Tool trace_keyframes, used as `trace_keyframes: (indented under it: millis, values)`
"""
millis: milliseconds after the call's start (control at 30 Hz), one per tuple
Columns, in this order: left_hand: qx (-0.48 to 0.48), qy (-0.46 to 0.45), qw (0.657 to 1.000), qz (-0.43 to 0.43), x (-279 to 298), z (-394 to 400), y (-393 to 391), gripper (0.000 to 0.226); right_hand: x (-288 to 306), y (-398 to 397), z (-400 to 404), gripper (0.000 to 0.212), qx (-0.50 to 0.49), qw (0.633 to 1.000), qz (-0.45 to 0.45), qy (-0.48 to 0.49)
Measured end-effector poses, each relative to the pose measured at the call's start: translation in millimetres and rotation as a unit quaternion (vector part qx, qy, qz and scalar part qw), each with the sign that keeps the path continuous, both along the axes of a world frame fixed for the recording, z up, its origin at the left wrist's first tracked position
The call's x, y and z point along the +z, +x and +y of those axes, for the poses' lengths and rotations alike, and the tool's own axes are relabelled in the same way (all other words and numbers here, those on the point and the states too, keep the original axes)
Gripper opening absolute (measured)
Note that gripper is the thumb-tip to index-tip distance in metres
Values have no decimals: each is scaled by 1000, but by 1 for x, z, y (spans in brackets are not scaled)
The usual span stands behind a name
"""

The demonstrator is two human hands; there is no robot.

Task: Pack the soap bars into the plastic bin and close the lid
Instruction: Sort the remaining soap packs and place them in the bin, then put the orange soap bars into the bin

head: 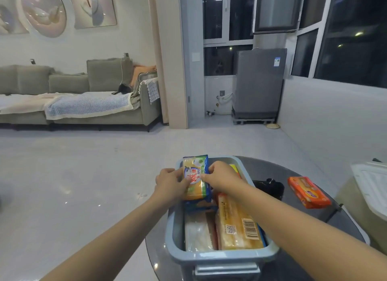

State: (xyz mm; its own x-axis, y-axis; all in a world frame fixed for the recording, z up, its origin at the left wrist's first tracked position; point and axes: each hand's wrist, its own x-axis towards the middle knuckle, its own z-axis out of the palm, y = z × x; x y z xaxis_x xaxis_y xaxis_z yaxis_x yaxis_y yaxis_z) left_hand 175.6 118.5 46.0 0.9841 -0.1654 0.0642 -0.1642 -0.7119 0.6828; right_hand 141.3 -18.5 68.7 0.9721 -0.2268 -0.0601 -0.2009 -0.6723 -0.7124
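Observation:
A grey-blue plastic bin stands on a dark round glass table. Several wrapped soap bars lie inside it, among them a yellow bar with a barcode and a clear-wrapped white one. Over the bin's far left part, my left hand and my right hand both grip a yellow and blue wrapped soap bar, held upright and tilted. An orange wrapped soap bar lies on the table to the right of the bin. The white lid rests at the far right.
A black object sits on the table between the bin and the orange bar. Beyond the table is open light floor, a grey sofa at the left and a grey appliance by the windows.

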Motion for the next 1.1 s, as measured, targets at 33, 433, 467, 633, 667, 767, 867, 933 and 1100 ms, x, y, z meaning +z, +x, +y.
trace_keyframes:
  millis: [33,433,467,633,667,767,867,933,1100]
  values:
    - [-9,-6,1000,-5,-2,0,1,38,-2,2,-1,30,-5,1000,-1,-14]
    - [-23,-171,980,95,-2,3,-6,63,-7,-2,-7,40,11,1000,-29,-2]
    - [-23,-167,982,87,-1,4,-7,62,-6,-5,-7,41,18,999,-27,6]
    - [-55,-59,997,-18,4,5,-26,57,-1,-21,-15,41,34,994,-54,85]
    - [-59,-34,997,-27,4,5,-31,60,1,-26,-17,38,32,991,-71,108]
    - [-55,-25,997,-51,8,4,-49,59,5,-49,-27,31,33,982,-134,129]
    - [-79,-79,991,-70,18,-3,-73,51,3,-77,-42,25,29,974,-179,139]
    - [-101,-123,985,-64,23,-11,-91,48,0,-96,-53,22,21,969,-198,148]
    - [-161,-166,967,-108,28,-42,-132,38,-10,-138,-86,19,-30,965,-229,128]
